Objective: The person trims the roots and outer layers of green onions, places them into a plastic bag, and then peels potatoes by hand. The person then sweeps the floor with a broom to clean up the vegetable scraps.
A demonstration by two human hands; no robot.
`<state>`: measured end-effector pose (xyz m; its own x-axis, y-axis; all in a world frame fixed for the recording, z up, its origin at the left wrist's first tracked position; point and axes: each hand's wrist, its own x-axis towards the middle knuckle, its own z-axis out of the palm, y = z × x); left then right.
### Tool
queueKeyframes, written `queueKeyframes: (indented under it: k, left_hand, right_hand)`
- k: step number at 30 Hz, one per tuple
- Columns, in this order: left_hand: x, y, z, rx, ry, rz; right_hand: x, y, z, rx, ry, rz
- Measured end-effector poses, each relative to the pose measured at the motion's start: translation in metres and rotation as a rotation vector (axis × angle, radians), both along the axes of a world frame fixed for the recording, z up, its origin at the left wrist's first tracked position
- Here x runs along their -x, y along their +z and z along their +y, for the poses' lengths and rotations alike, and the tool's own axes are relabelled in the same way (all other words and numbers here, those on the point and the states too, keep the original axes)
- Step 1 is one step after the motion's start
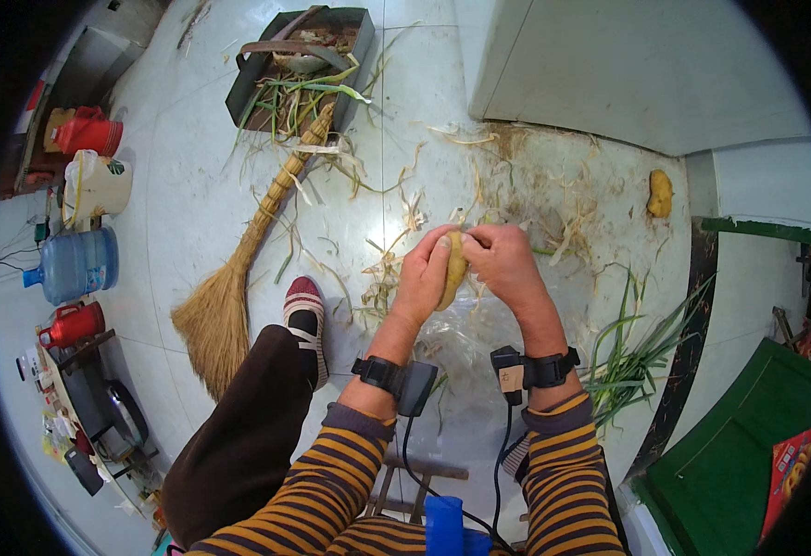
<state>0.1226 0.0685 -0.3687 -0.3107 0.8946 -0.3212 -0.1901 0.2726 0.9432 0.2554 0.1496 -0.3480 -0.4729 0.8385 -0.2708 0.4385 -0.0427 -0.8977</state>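
Observation:
A long yellow potato [452, 276] is held up above the littered floor. Around its left side, my left hand [420, 272] grips it with the thumb on top. My right hand [506, 263] has its thumb and bent fingers pinched against the potato's upper end; what lies between those fingertips is hidden. Under the hands, a clear plastic sheet or bag [471, 340] lies among dry peelings [382, 278]. Farther off to the right, another potato [659, 194] rests on the tiles.
A straw broom [238, 278] leans its handle on a dustpan [234, 104] holding green onion scraps. Green onions [631, 354] lie right, near a dark floor strip. A white cabinet [620, 76] stands ahead. Left are a blue water jug [82, 265] and a bucket [110, 186].

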Motion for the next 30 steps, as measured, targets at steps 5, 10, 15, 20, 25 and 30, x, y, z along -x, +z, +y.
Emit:
queueKeyframes:
  k: [5,10,15,20,25,30]
  left_hand:
    - [0.002,-0.001,-0.002,0.076,-0.040,-0.263]
    - [-0.001,-0.003,-0.009,0.189,0.079,-1.137]
    - [0.002,-0.010,-0.013,0.088,0.054,-1.175]
    - [0.000,-0.013,-0.007,0.092,0.152,-1.141]
    - [-0.001,-0.013,-0.004,0.186,0.228,-1.017]
    - [0.002,-0.020,-0.009,0.191,0.195,-0.976]
  right_hand:
    - [0.000,-0.009,-0.011,0.095,-0.124,0.098]
    - [-0.015,-0.013,-0.026,0.267,-0.326,0.251]
    - [-0.023,-0.009,-0.032,0.297,-0.352,0.311]
    - [-0.008,0.006,-0.039,0.191,-0.310,0.196]
    - [0.007,0.002,-0.046,0.112,-0.271,0.131]
    - [0.005,-0.027,-0.051,-0.156,-0.205,-0.116]
